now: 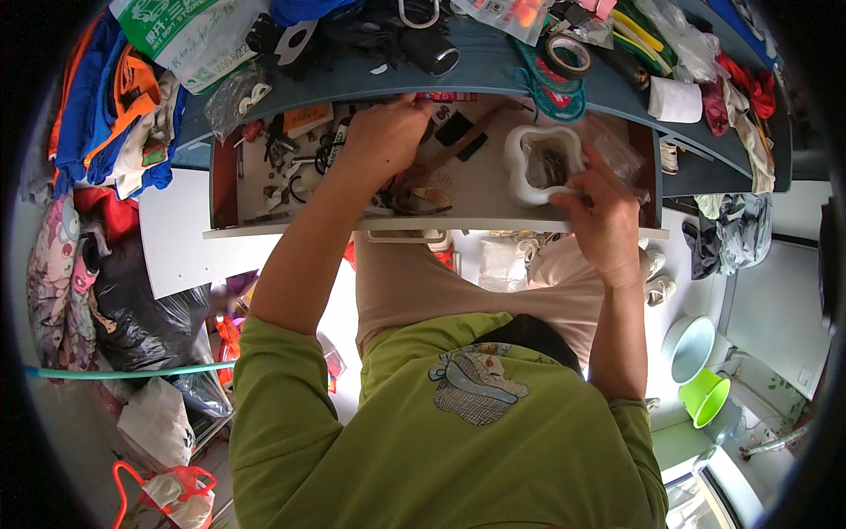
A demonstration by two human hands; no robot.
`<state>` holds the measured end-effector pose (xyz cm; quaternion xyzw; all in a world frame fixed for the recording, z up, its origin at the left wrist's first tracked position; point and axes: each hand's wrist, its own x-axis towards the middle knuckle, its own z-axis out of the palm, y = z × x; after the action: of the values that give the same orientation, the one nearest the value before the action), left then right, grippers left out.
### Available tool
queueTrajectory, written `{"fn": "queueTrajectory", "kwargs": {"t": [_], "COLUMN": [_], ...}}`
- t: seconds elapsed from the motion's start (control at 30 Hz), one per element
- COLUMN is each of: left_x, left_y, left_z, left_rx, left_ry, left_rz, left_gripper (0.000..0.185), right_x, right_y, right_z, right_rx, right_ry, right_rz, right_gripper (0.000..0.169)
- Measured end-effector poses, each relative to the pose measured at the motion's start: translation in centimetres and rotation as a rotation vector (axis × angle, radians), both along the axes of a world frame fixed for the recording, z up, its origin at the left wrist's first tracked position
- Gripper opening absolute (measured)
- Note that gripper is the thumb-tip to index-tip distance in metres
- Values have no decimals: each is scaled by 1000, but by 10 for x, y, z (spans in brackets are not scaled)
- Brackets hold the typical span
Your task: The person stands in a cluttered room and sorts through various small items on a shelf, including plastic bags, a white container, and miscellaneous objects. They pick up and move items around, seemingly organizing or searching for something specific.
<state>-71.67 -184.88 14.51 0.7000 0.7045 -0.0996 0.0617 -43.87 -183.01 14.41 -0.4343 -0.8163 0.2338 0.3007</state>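
An open drawer (436, 225) full of small odds and ends stands before me. My right hand (598, 205) grips the right rim of a white wavy-edged bowl (519, 188) inside it, thumb at the front. Small metal pieces (548, 165) lie at the bottom of this bowl. My left hand (386, 142) reaches towards the drawer's back, its fingers curled and partly hidden under the tabletop edge, so whether it holds anything is unclear. Beside it are an orange packet (308, 119) and black cables. Two dark flat pieces (454, 127) lie between the hand and the bowl.
The blue desk top (486, 59) above the drawer carries a tape roll (568, 57), a teal-and-red knitted piece (558, 89), a black cylinder (429, 53) and plastic bags. Folded clothes (112, 106) are piled at left. Buckets (704, 397) stand on the right.
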Motion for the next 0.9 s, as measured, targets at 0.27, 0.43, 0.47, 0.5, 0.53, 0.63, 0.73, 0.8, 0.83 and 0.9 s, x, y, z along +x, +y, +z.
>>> {"fn": "queueTrajectory", "kwargs": {"t": [0.27,0.43,0.47,0.5,0.53,0.63,0.73,0.8,0.83,0.9], "left_x": [4,-4,-1,5,9,9,9,12,12,9], "left_y": [-2,13,14,17,19,21,28,31,32,32], "left_z": [15,1,-4,-8,-12,-29,-35,-35,-34,-39], "left_rx": [-159,-2,-3,-3,-3,156,183,151,135,89], "left_ry": [-104,-174,-146,-119,-93,-103,-142,-130,-123,-213], "left_rz": [-48,-37,-11,13,38,-11,-1,6,10,70], "left_gripper": [28,26,27,27,28,30,32,30,29,25], "right_x": [2,0,1,1,1,2,2,2,2,2], "right_y": [-1,-2,-2,-1,-1,0,-1,-1,-1,0], "right_z": [-3,2,2,0,-3,-4,-2,-2,-3,-4], "right_rx": [-48,-41,-41,-33,-24,-14,-9,-8,-10,-11], "right_ry": [21,14,20,20,21,25,13,15,24,44], "right_rz": [-20,-15,-13,-13,-13,0,7,12,15,31], "right_gripper": [20,20,20,20,20,20,20,20,20,20]}}
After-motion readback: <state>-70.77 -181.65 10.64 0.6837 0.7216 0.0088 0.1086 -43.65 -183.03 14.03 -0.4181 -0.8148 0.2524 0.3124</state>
